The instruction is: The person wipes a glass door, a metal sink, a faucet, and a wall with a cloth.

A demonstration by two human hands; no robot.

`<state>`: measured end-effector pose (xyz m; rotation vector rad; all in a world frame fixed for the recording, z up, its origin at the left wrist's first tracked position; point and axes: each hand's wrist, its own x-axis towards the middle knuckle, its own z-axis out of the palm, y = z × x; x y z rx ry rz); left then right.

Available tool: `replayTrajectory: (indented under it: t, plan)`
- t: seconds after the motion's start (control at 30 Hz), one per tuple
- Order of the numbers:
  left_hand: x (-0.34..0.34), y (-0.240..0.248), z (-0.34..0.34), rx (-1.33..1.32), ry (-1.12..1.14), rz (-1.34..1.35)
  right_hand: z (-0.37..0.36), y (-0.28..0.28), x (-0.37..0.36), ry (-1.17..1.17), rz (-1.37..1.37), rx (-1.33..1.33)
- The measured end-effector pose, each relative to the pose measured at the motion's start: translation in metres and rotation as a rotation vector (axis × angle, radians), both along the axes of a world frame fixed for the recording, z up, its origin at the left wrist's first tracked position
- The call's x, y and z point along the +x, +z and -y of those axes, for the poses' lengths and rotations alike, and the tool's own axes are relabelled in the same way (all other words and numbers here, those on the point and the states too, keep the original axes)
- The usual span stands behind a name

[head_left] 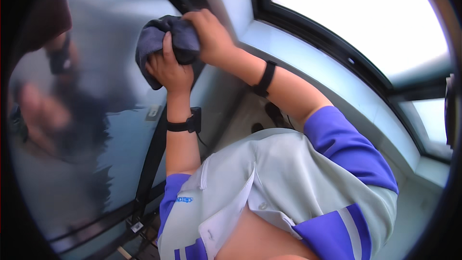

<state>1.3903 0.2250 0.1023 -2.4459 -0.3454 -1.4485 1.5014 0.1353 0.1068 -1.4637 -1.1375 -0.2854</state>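
A bunched dark grey-blue cloth (153,39) is held by both hands in the upper left, close to a large glossy panel (132,139). My left hand (172,70) grips the cloth's near side, with the thumb lying up over it. At its right end, my right hand (211,36) has its fingers curled around the fabric. Whether the cloth touches the panel I cannot tell. Blurred reflections of an arm and a body show in the panel.
Dark framing (153,156) edges the panel. On the right is a bright window with a black frame (332,41) above a pale sill (288,50). Two dark shoes (274,113) show on the floor below. A thin cable hangs from the left wrist strap (194,120).
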Motion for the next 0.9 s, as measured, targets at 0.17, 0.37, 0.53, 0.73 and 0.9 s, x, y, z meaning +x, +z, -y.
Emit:
replayTrajectory:
  t: [0.17,0.37,0.53,0.73,0.9]
  plan:
    - [0.028,-0.057,0.09,-0.416,-0.62,0.073,0.149,-0.03,-0.013,-0.183,-0.11,-0.111]
    - [0.08,-0.077,0.154,-0.502,-0.718,-0.319,0.225,-0.053,0.001,-0.721,-0.102,-0.481]
    - [0.116,-0.112,0.198,-0.319,-0.468,-0.656,0.259,-0.112,0.011,-0.743,0.217,-0.657]
    - [0.113,-0.119,0.254,-0.404,-0.478,-0.596,0.327,-0.118,0.002,-0.728,0.145,-0.618]
    - [0.101,-0.091,0.384,-0.388,-0.655,-0.828,0.454,-0.106,-0.015,-0.876,-0.041,-0.696]
